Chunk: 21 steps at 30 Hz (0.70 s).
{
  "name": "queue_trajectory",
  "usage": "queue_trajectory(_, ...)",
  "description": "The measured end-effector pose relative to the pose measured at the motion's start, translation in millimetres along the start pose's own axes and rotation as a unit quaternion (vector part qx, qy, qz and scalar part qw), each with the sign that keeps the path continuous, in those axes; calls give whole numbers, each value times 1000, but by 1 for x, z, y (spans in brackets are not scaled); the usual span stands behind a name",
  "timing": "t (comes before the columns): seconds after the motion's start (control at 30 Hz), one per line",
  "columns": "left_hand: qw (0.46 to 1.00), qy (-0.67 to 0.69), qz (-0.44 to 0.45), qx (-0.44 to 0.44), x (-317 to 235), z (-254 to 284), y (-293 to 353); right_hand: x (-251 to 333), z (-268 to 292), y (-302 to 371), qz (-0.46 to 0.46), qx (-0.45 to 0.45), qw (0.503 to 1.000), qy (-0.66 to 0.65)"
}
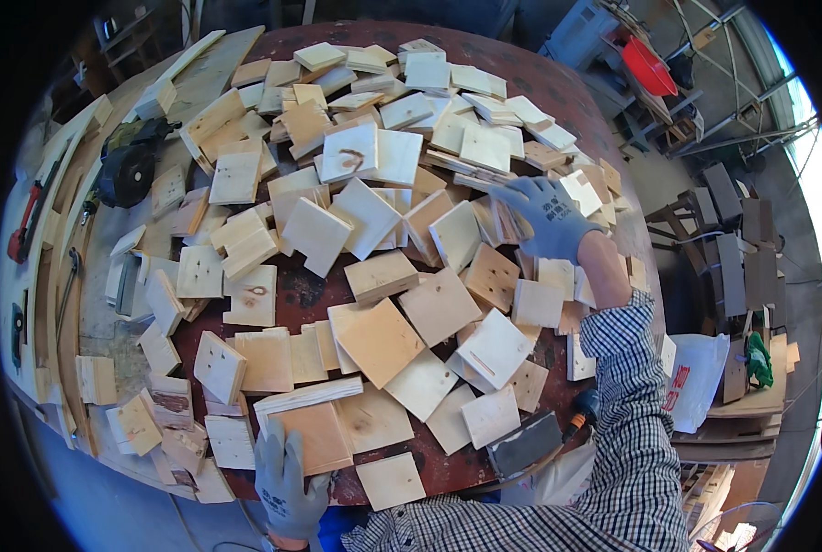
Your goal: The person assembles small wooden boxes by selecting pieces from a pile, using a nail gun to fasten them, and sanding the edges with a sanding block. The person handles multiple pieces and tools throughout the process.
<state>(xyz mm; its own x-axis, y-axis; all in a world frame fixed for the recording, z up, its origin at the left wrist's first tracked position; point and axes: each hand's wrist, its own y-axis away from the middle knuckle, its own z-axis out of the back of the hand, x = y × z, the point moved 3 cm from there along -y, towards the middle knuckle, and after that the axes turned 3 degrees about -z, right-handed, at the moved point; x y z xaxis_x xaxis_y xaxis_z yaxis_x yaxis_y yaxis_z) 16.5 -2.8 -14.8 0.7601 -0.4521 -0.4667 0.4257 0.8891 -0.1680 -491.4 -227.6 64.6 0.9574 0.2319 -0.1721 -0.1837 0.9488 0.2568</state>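
Grey work gloves cover both my hands. At the near edge of the table, my left hand [287, 483] has its fingers and thumb around the near left corner of a tan wooden block [313, 440]. A narrow pale strip of wood [308, 396] lies just beyond that block. My right hand [551, 218] reaches out to the right side of the pile, fingers stretched over the wooden pieces [496, 223] there. Its fingertips are close to a thin board [466, 167]. The undersides of the right fingers are hidden.
Many loose wood blocks [420, 308] cover a dark red tabletop [291, 293]. On the left are a black power tool [131, 164], a red-handled tool [23, 230] and long planks. A dark block [525, 444] and an orange-and-black tool [580, 414] lie near right. A red basin [648, 67] stands beyond.
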Motion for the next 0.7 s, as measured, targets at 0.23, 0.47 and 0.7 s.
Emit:
queue_trajectory(0.23,1000,1,10,-9,-2,3,5,57,37,-60,55,-104,981,-152)
queue_trajectory(0.47,1000,5,7,-15,-2,2,3,117,53,-178,-52,-154,970,-182)
queue_trajectory(0.7,999,22,10,-24,-5,4,0,172,59,-187,-46,-104,988,-101)
